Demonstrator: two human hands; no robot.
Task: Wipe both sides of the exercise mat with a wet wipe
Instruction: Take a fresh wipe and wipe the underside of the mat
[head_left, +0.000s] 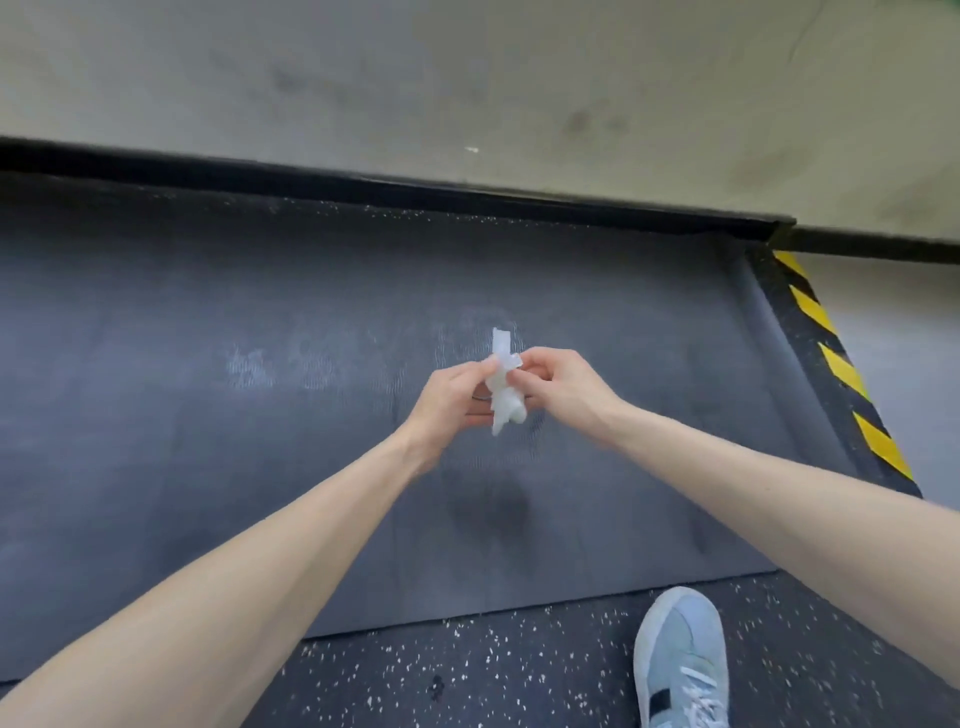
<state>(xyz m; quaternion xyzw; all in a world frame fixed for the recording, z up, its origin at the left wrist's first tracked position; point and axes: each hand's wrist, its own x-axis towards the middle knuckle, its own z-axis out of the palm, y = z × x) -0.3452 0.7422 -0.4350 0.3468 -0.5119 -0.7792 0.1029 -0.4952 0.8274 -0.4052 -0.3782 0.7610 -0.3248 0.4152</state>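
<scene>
While held over the exercise mat (208, 415), the crumpled wet wipe (504, 397) was pinched by left hand (447, 405) and right hand (563, 389).

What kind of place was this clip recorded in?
Probably a gym or training room: a dark exercise mat lies on speckled rubber flooring, with yellow-and-black hazard tape running beside it.

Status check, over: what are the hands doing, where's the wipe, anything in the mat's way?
Left hand and right hand both pinch the wet wipe, bunched above the exercise mat. Mat lies flat. Shoe stands off its near edge.
</scene>
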